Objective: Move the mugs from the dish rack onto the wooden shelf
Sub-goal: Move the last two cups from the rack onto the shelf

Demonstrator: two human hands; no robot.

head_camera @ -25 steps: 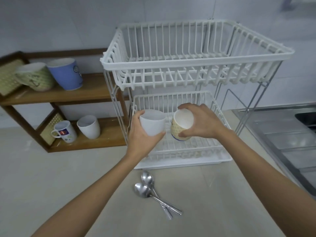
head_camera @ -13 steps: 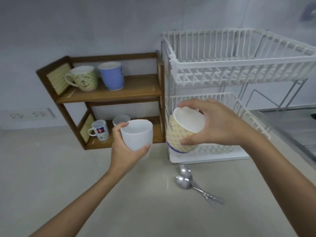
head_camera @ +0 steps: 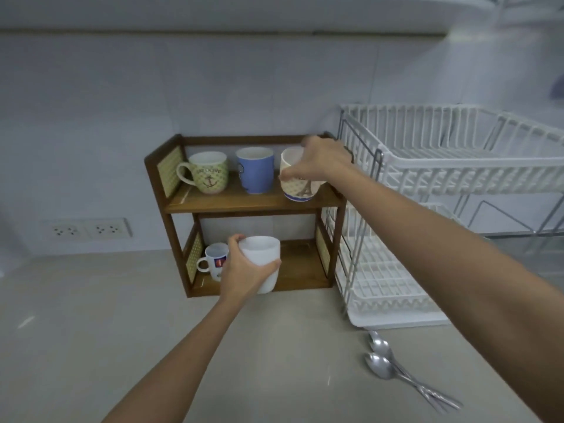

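My right hand (head_camera: pixel 317 163) grips a cream patterned mug (head_camera: pixel 297 186) by its rim, at the right end of the wooden shelf's (head_camera: pixel 244 206) upper board; whether its base touches the board I cannot tell. My left hand (head_camera: pixel 244 271) holds a plain white mug (head_camera: pixel 262 264) in front of the lower board, just above the counter. On the upper board stand a green anchor mug (head_camera: pixel 209 175) and a blue mug (head_camera: pixel 254 169). A small white mug with a red logo (head_camera: pixel 213 262) stands on the lower board, partly hidden by my left hand. The white two-tier dish rack (head_camera: pixel 427 184) stands right of the shelf, with no mugs in it.
Two metal spoons (head_camera: pixel 393 366) lie on the counter in front of the rack. A double wall socket (head_camera: pixel 88 229) sits left of the shelf. A steel sink edge (head_camera: pixel 531 248) shows behind the rack at the right.
Both hands carried their mugs left from the dish rack to the shelf. The right hand rose to the upper board; the left reached the lower board. My view turned left.
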